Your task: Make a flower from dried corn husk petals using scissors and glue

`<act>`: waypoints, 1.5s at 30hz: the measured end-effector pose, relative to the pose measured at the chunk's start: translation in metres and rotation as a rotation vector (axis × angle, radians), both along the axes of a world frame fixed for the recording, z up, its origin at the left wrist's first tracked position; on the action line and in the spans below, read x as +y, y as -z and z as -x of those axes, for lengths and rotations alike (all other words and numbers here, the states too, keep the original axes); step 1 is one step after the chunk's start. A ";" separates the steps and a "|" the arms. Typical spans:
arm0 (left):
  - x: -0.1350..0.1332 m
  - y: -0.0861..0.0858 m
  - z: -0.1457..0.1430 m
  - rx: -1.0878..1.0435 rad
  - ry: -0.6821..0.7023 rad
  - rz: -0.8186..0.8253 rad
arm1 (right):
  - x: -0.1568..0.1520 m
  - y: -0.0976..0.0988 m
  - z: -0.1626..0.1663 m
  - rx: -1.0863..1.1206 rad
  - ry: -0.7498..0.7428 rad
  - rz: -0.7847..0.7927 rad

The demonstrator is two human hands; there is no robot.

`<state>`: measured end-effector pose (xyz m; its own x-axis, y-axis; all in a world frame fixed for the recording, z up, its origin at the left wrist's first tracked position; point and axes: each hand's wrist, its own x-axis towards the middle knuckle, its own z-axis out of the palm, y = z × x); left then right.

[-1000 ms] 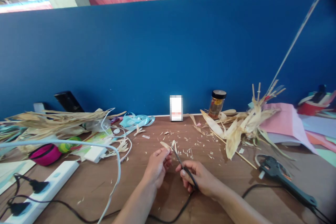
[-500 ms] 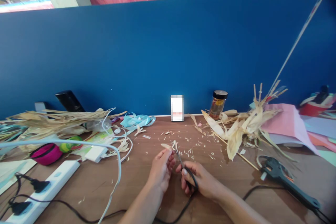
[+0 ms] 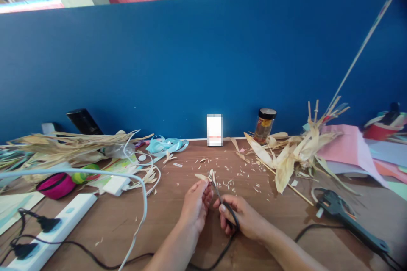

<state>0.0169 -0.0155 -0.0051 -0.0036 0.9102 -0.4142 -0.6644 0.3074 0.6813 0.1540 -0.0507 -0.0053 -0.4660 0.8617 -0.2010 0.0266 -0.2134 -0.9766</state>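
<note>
My left hand (image 3: 197, 202) pinches a small piece of dried corn husk (image 3: 201, 177) between thumb and fingers. The pale husk tips stick out above the fingertips. In my right hand (image 3: 235, 214) is a pair of black-handled scissors (image 3: 229, 209), the fingers wrapped round the handles. The blades point up and left and meet the husk piece beside my left fingertips. Whether the blades are parted or closed is too small to tell. Small husk clippings (image 3: 227, 184) lie scattered on the brown table (image 3: 171, 228) just beyond both hands.
Dried husks (image 3: 295, 154), a lidded jar (image 3: 265, 125) and a glue gun (image 3: 346, 220) are on the right. A lit phone (image 3: 215, 130) leans on the blue partition (image 3: 197, 59). More husk strips (image 3: 73, 146), a white cable (image 3: 144, 203) and a power strip (image 3: 60, 230) occupy the left.
</note>
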 end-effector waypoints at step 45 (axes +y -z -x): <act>0.000 0.000 0.001 0.046 -0.016 0.014 | 0.001 0.004 0.001 -0.049 0.019 0.007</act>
